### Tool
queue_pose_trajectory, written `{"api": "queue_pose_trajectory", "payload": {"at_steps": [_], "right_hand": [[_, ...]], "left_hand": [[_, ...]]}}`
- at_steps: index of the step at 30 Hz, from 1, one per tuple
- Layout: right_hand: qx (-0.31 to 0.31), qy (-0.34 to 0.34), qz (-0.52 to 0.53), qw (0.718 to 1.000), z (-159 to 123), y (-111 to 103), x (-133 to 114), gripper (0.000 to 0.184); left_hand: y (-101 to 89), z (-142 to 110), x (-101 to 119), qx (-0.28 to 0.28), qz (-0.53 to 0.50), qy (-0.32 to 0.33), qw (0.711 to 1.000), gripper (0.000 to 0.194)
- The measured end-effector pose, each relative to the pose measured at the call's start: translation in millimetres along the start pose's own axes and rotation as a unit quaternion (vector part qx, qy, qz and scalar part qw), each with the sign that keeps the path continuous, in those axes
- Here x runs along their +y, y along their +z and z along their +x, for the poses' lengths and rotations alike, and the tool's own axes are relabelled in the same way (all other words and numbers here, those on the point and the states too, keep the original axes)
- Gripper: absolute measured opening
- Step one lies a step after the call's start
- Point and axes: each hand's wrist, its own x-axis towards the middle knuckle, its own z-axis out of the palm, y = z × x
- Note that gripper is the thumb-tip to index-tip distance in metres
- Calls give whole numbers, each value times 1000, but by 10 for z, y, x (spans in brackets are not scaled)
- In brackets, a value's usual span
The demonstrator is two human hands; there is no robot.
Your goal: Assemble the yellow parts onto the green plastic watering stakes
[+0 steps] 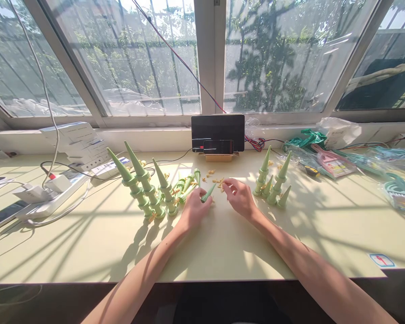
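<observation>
My left hand is closed around a pale green cone, its tip tilted up and to the right. Just right of it, my right hand has its thumb and fingers pinched at a small yellow piece over the table; the exact grip is partly hidden by the fingers. Several more yellow pieces lie scattered beyond the hands. To the left stand tall green spired towers with ringed shafts. Loose green parts lie between those towers and my left hand.
More green spires stand on the right, with short cones among them. A black tablet and a phone lean at the window. Left are a power strip and cables; right, plastic-wrapped packages. The table's front edge is near my forearms.
</observation>
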Motion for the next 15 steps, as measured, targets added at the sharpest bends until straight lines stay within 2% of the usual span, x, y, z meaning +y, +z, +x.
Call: {"api": "queue_pose_trajectory", "payload": {"at_steps": [5, 10, 15], "right_hand": [[20, 7, 17, 1000, -5, -19, -56, 23], [4, 18, 31, 999, -16, -14, -67, 24], [-8, 18, 34, 999, -25, -13, -78, 22]], "left_hand": [[-13, 12, 52, 48, -75, -11, 996, 24], [-13, 41, 51, 36, -193, -30, 980, 33], [6, 53, 20, 40, -231, -40, 971, 39]]}}
